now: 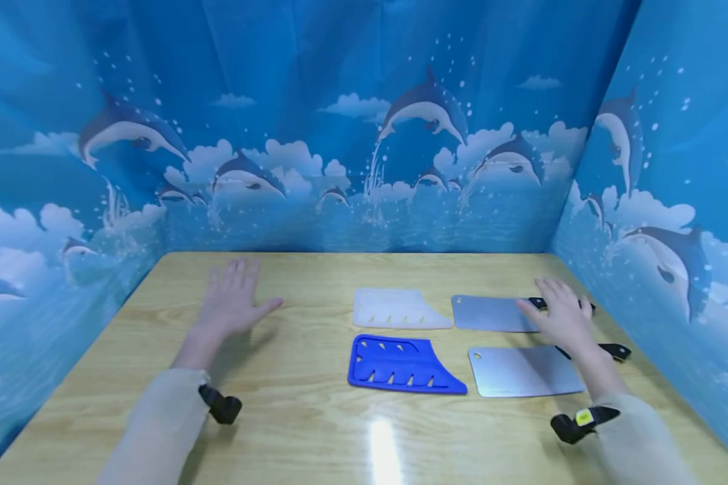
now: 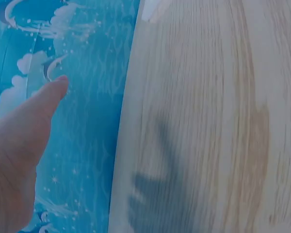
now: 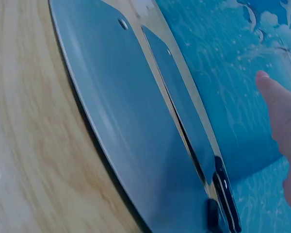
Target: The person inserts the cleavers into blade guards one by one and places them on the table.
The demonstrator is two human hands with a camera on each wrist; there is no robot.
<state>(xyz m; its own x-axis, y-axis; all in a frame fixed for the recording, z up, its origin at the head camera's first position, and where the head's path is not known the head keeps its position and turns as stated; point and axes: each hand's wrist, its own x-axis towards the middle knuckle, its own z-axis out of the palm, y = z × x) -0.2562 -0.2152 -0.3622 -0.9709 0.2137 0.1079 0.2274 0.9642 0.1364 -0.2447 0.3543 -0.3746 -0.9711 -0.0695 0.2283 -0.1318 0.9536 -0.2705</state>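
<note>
My left hand (image 1: pixel 233 303), fingers spread and straight, hovers over the left part of the table with nothing in it; its shadow falls on the wood. On the right, my right hand (image 1: pixel 564 316) is held over the handles of two cleavers, its fingers extended and holding nothing. The nearer cleaver (image 1: pixel 521 372) and the farther cleaver (image 1: pixel 491 314) lie flat, black handles pointing right, partly hidden by that hand. Left of them lie a blue blade guard (image 1: pixel 400 364) and, behind it, a translucent white blade guard (image 1: pixel 396 308), both with rows of small slots.
The wooden table (image 1: pixel 303 424) meets a blue dolphin-print curtain (image 1: pixel 339 135) at its back and sides. Each wrist wears a black camera strap. A bright light reflection shows on the table's front middle.
</note>
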